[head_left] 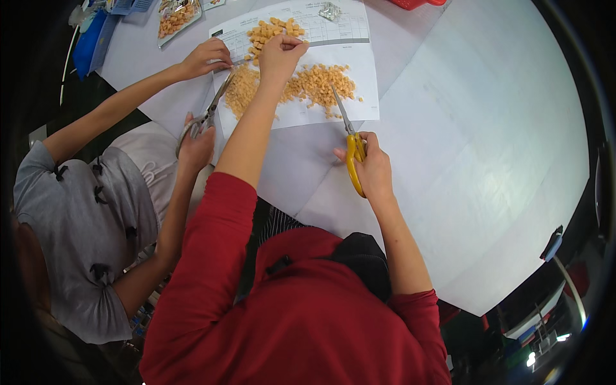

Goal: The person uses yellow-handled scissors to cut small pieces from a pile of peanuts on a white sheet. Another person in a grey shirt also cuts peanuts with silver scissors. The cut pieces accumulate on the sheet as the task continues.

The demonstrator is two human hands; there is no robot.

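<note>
My right hand (375, 168) grips yellow-handled scissors (351, 144), whose closed-looking blades reach up to a pile of small orange-yellow bits (324, 85). Over the printed paper sheets (350, 54), my left hand (281, 59) pinches a small yellow-orange chunk, barely visible at the fingertips. Just beyond that hand lie larger chunks (260, 33) of the same colour. A second heap of fine bits (240, 90) is partly hidden by my left forearm. At left, a co-worker's hand (197, 146) holds metal scissors (208, 117); their other hand (206, 59) is near the sheets' edge.
The co-worker in a grey shirt (83, 218) sits close on my left. A clear packet (330, 11) rests on the sheets. Beyond are a bag of orange pieces (178, 20), a blue bin (93, 42) and a red container (417, 2). The white table (487, 141) extends right.
</note>
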